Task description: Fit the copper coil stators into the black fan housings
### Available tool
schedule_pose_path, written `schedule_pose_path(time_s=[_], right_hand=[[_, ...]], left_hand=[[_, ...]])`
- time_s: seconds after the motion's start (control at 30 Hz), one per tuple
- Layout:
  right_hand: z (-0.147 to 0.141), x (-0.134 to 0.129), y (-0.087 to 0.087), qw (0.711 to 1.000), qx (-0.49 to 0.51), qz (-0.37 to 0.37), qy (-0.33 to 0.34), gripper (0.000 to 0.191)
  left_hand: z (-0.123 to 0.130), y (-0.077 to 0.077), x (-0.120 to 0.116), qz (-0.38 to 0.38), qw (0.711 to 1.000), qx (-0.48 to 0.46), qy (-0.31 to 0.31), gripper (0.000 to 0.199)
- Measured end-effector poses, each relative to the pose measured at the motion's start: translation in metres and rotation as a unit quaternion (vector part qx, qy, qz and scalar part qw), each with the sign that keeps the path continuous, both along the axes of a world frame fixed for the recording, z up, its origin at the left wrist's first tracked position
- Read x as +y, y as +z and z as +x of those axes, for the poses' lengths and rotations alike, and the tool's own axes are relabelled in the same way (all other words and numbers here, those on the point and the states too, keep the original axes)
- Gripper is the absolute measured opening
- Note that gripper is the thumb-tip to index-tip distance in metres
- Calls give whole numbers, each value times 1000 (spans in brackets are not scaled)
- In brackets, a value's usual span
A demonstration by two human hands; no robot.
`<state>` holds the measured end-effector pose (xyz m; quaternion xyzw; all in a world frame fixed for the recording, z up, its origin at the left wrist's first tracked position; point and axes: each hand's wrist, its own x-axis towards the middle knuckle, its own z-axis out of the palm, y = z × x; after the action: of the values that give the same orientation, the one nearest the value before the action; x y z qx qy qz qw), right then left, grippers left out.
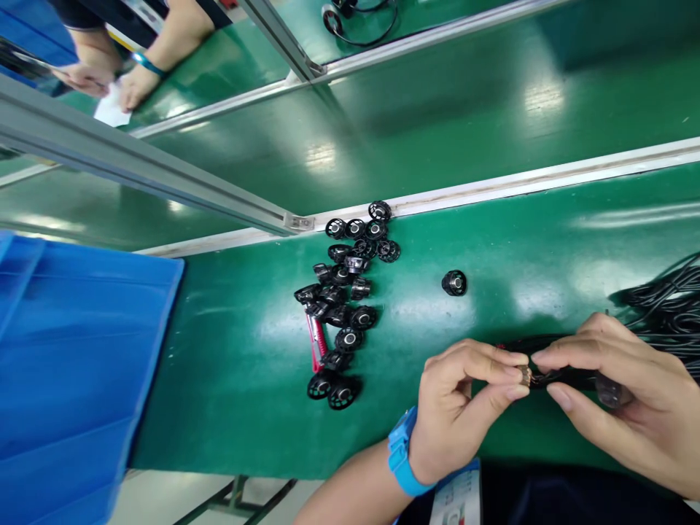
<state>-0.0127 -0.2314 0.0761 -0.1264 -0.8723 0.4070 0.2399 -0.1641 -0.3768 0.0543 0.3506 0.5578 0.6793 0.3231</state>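
Observation:
My left hand [464,394], with a blue band at the wrist, pinches a small round brownish part [525,375] between thumb and forefinger. Fine wires [539,378] run from that part toward my right hand [628,394]. The right hand is curled around a black cable [574,377], its thumb and forefinger tips slightly apart beside the wires. A dark, smoky-looking piece [609,391] shows against its palm; its kind is unclear. Nearest beyond the hands, one black round housing with a pale ring [454,282] sits alone on the green table [246,408].
Several black round housings [350,339] lie in a cluster around a red-handled tool [317,339]. Bundled black cables [670,306] lie at right. A blue bin [71,379] stands left. Metal rails [492,188] cross behind; another person's hands [136,86] hold white paper beyond.

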Motion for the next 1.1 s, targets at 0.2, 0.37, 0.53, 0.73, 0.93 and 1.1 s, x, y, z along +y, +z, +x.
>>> schedule_pose_path(time_s=[0.2,0.37,0.53,0.73,0.93,1.1], right_hand=[[-2,2,2,1000,-6,-6,-17,12],[-3,2,1,999,-6,29,-13,11],[-2,-4,-3,997,-10,70,-11,7],[1,-11,-10,994,-14,106,-3,14],[2,-10,-11,994,-10,106,-1,18],[2,-10,-11,995,-4,97,-3,13]], left_hand=[[2,-4,2,-13,990,-137,-15,13],[3,-6,3,-3,990,-141,-1,10],[5,-5,3,13,991,-134,-10,13],[7,-5,3,8,989,-145,-1,10],[9,-8,3,8,992,-124,0,11],[9,-7,0,16,989,-149,-15,18]])
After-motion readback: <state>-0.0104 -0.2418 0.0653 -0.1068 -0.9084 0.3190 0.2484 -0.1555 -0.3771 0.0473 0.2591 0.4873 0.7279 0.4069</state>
